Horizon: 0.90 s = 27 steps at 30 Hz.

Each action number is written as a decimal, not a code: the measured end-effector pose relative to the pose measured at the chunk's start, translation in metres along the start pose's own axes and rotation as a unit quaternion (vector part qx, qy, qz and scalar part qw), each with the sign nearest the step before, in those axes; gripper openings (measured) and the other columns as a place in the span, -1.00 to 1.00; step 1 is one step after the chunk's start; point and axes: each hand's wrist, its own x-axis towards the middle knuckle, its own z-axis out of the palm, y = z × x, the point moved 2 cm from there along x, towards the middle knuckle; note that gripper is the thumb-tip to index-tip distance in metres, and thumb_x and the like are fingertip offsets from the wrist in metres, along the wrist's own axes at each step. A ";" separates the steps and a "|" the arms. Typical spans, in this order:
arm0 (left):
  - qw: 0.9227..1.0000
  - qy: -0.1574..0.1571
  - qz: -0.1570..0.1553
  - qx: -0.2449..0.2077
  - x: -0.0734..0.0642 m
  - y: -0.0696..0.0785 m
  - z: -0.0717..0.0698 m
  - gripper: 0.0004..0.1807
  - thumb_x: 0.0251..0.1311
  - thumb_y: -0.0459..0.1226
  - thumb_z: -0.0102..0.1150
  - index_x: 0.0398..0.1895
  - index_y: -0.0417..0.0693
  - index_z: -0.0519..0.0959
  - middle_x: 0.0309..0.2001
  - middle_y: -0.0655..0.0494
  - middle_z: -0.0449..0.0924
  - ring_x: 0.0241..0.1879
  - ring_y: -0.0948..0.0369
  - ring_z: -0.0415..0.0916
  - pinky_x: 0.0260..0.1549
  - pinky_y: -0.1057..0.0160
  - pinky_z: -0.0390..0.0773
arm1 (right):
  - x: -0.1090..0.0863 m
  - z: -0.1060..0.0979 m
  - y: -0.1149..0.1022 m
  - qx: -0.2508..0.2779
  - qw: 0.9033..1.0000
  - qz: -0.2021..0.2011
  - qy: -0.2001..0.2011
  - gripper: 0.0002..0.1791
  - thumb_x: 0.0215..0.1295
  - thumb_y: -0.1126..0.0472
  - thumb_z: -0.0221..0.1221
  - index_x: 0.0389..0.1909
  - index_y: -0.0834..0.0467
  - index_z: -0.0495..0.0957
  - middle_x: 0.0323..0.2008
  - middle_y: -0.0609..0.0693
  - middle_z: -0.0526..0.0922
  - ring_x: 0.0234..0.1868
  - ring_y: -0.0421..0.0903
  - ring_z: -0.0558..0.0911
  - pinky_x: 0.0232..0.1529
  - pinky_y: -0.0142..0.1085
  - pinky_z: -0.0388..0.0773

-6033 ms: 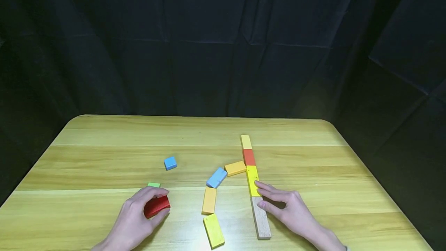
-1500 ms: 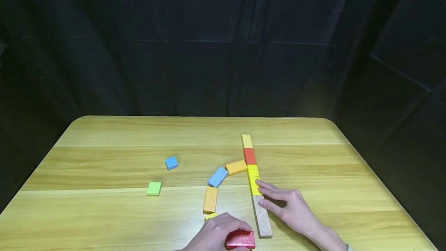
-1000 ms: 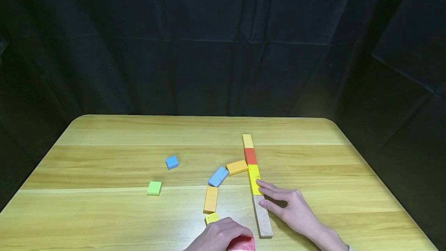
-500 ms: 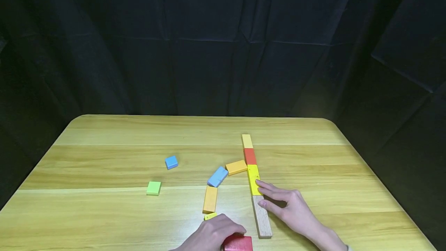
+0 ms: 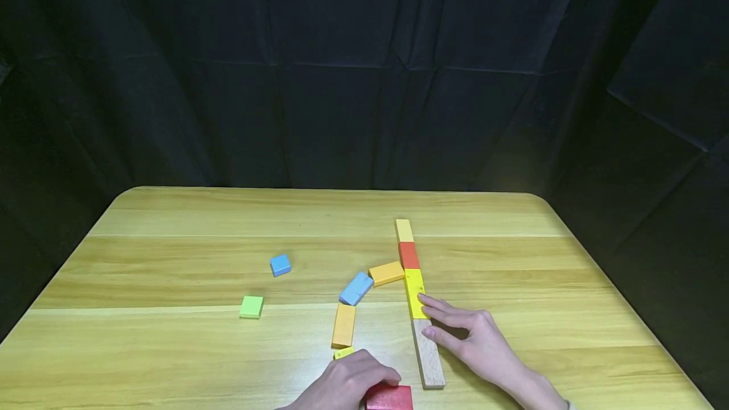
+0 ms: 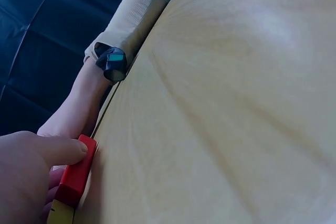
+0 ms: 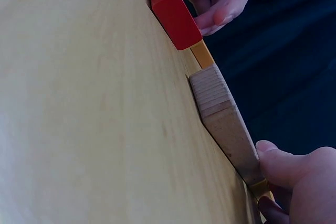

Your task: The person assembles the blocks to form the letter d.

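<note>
At the front of the table in the head view, my left hand (image 5: 350, 381) pinches a red wooden block (image 5: 389, 397). The left wrist view has the thumb on one side of this block (image 6: 77, 174), with a yellow block (image 6: 61, 212) right at its end; in the head view, the hand covers most of that yellow block (image 5: 344, 353). My right hand (image 5: 473, 340) rests against the straight row, its thumb on the plain wood block (image 5: 428, 359) and its fingers at the yellow block (image 5: 414, 293). In the right wrist view, thumb and fingers grip the row from both sides.
Beyond them the row continues with a red block (image 5: 409, 255) and a pale yellow block (image 5: 404, 230). An orange block (image 5: 386, 273), a blue block (image 5: 355, 288) and another orange block (image 5: 343, 325) curve off it. A small blue block (image 5: 280, 265) and a green block (image 5: 252, 307) lie apart on the left.
My left hand has carried the red block from beside the green block, rightward and nearer, to the curve's front end. It is almost still over the last half second. My right hand keeps its place.
</note>
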 end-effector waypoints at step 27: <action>0.994 0.058 -0.067 -0.072 -0.001 -0.005 -0.010 -0.70 0.15 -0.08 0.42 -0.15 -0.02 0.64 -0.29 0.29 0.70 -0.24 0.41 0.58 -0.15 0.63 0.47 | 0.000 -0.001 -0.002 -0.004 1.000 0.002 -0.002 -0.57 0.26 -0.06 0.33 0.10 0.00 0.68 0.20 -0.34 0.58 0.25 -0.15 0.55 0.23 -0.45 0.41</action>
